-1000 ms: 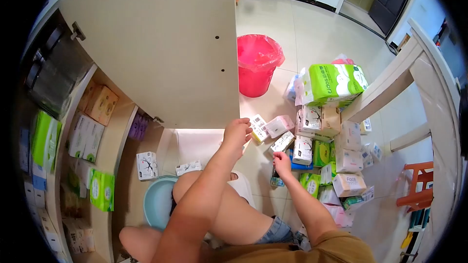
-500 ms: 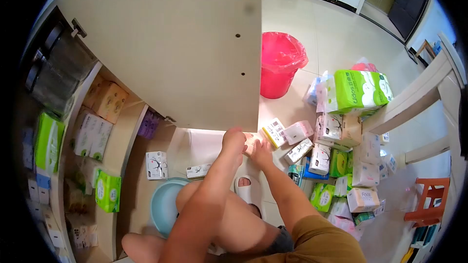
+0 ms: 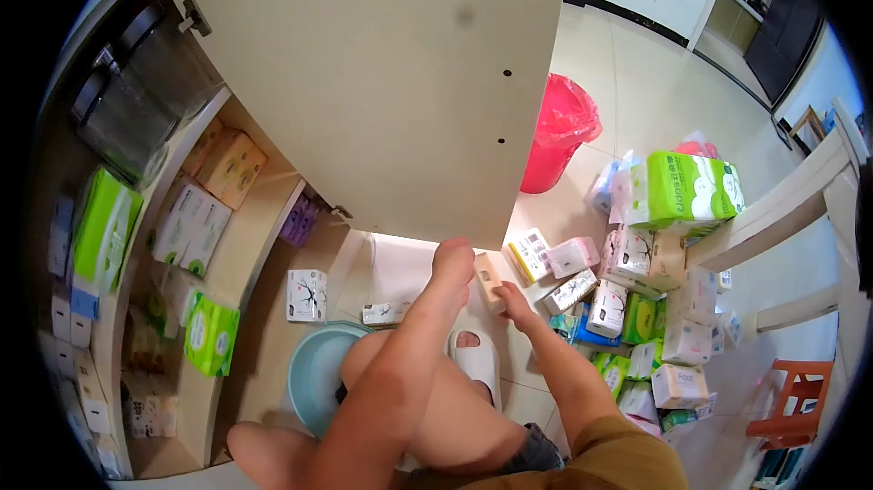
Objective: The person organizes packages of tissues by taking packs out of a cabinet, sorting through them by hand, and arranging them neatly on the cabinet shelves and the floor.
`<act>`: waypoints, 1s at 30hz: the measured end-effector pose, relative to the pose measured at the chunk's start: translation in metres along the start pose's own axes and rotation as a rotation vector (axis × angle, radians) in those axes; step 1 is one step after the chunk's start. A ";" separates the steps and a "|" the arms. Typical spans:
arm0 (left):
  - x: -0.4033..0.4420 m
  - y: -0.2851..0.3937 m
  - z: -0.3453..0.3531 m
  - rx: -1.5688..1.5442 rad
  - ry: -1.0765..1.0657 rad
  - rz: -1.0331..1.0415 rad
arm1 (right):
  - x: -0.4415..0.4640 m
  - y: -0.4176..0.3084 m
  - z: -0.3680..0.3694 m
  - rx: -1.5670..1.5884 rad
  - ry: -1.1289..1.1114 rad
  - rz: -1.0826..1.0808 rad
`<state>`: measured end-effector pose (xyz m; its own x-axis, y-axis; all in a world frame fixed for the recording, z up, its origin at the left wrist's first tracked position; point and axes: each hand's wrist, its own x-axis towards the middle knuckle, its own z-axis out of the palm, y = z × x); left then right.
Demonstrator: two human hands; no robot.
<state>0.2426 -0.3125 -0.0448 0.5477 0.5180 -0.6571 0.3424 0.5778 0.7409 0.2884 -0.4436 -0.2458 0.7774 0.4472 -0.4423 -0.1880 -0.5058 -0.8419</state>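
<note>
A peach-coloured tissue pack (image 3: 488, 279) stands tilted below the cabinet door's lower edge, with my right hand (image 3: 516, 302) closed on its near end. My left hand (image 3: 454, 265) is just left of the pack, by the door's bottom edge; its fingers are mostly hidden behind the back of the hand. Right of my right hand lie a yellow-and-white pack (image 3: 530, 254), a pink pack (image 3: 572, 256) and a white patterned pack (image 3: 571, 292) on the floor.
The open cabinet door (image 3: 364, 81) stands upright before me. Shelves (image 3: 264, 235) with packs are at left. A blue basin (image 3: 314, 381), red bin (image 3: 559, 135), large green package (image 3: 687, 188), piled packs, white chair frame (image 3: 773, 204) and reddish-brown stool (image 3: 796, 404) surround me.
My right hand has moved from the floor packs over to the peach-coloured pack and taken hold of it. The view has shifted, so the door and bin appear further right.
</note>
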 end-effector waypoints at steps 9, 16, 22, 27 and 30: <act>-0.003 -0.008 0.002 0.166 -0.104 0.101 | -0.075 -0.044 -0.044 1.286 -0.740 0.281; -0.019 -0.003 -0.002 0.328 -0.154 -0.005 | -0.091 -0.069 -0.038 1.403 -0.926 0.210; -0.009 -0.006 -0.018 0.433 -0.256 -0.055 | -0.090 -0.082 -0.026 1.271 -0.607 0.328; 0.017 -0.022 -0.023 0.359 -0.015 0.145 | -0.014 0.000 -0.014 0.368 -0.031 0.091; 0.026 -0.025 -0.022 0.398 0.062 0.165 | 0.027 0.025 -0.024 0.028 0.231 -0.116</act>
<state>0.2320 -0.2995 -0.0837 0.5770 0.6271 -0.5233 0.5284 0.2019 0.8246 0.3191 -0.4618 -0.2721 0.9106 0.3190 -0.2627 -0.1037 -0.4390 -0.8925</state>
